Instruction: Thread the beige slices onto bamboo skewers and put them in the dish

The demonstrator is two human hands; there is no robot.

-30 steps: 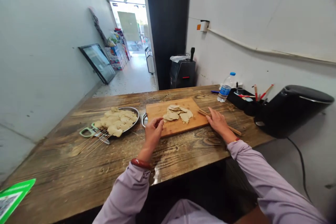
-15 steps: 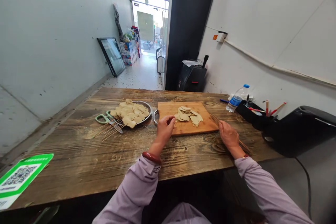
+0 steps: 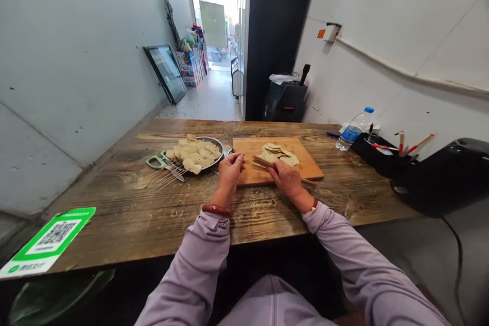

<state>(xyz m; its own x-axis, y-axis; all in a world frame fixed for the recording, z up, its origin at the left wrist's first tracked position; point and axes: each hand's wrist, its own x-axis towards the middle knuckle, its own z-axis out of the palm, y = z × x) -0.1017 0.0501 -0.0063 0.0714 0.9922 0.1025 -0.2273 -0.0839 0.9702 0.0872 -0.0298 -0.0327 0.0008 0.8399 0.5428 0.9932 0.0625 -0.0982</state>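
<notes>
My left hand (image 3: pixel 230 169) is curled at the left edge of a wooden cutting board (image 3: pixel 307 168), with its fingertips pinched together; what they hold is too small to make out. My right hand (image 3: pixel 286 179) rests on the board's near edge, closed round a bundle of bamboo skewers (image 3: pixel 310 182) that point towards my left hand. A small heap of pale flat food slices (image 3: pixel 278 153) lies at the middle of the board, just beyond both hands.
Left of the board are a metal plate (image 3: pixel 217 141) of skewered pieces and green-handled scissors (image 3: pixel 156 162). A water bottle (image 3: pixel 353 134), a black tray of pens (image 3: pixel 377 157) and a black appliance (image 3: pixel 446 175) stand at the right. A green QR sign (image 3: pixel 49 239) lies near left.
My right hand has lifted the skewers from the table right of the board and carried them left onto the board, close to my left hand. The camera view shifted slightly.
</notes>
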